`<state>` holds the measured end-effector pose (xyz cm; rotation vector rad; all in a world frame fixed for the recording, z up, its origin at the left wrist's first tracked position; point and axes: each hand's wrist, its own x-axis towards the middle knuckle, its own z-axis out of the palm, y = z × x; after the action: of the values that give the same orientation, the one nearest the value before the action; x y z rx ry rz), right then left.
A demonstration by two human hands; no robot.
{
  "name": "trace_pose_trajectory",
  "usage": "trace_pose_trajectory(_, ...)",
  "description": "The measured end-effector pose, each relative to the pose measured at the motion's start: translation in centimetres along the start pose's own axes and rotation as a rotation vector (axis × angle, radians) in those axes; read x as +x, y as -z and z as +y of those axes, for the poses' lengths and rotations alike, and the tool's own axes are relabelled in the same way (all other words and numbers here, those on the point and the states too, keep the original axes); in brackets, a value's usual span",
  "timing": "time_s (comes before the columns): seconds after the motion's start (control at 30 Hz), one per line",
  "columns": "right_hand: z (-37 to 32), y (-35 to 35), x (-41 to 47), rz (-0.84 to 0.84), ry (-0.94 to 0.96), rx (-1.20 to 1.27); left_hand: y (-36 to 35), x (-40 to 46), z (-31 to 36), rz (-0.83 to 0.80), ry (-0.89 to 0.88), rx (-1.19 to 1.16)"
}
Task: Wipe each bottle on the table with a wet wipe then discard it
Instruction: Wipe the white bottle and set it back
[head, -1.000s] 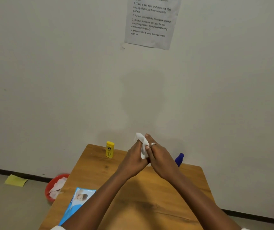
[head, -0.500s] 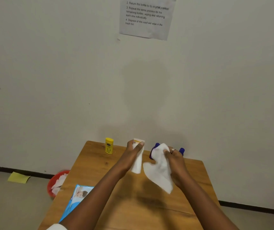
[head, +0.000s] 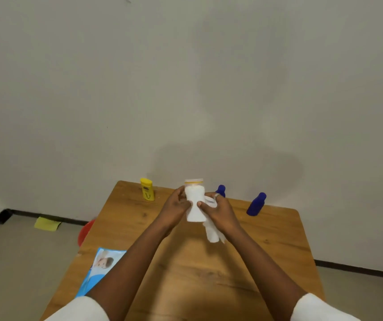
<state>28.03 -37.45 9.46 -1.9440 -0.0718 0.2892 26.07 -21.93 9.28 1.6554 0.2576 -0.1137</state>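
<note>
I hold a white bottle (head: 194, 200) upright above the middle of the wooden table (head: 267, 242). My left hand (head: 176, 206) grips its left side. My right hand (head: 219, 212) presses a white wet wipe (head: 212, 232) against its right side, and the wipe's loose end hangs below the bottle. A yellow bottle (head: 147, 189) stands at the table's far left. Two dark blue bottles stand at the far edge, one (head: 221, 190) just behind my right hand and partly hidden, the other (head: 256, 204) further right.
A blue wet wipe pack (head: 100, 269) lies at the table's left edge. A red bin (head: 86, 231) sits on the floor left of the table, mostly hidden by it. A yellow sheet (head: 46, 224) lies on the floor by the wall.
My hands were apart, the left with the bottle and the right with the opened wipe. They have come together, and the wipe is now against the bottle. The camera tilted down.
</note>
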Motion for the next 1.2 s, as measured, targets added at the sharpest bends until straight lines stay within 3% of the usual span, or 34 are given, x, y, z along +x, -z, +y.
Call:
trace_pose_trajectory(0.17, 4.3, -0.5, 4.4, -0.075, -0.038, -0.013, -0.6, 3.6, -3.4, 0.054, 0.060, 0.129)
trace_pose_trajectory(0.47, 6.9, -5.2, 11.6, -0.080, -0.026, -0.266, 3.3, 10.7, -8.6, -0.004, -0.095, 0.463)
trace_pose_trajectory(0.8, 9.9, -10.3, 21.4, -0.018, -0.013, -0.416, 6.5, 21.3, -14.5, -0.038, -0.210, 0.527)
trace_pose_trajectory(1.2, 13.5, -13.3, 22.3, 0.014, -0.015, -0.436, 7.4, 23.7, -19.3, -0.081, -0.191, 0.488)
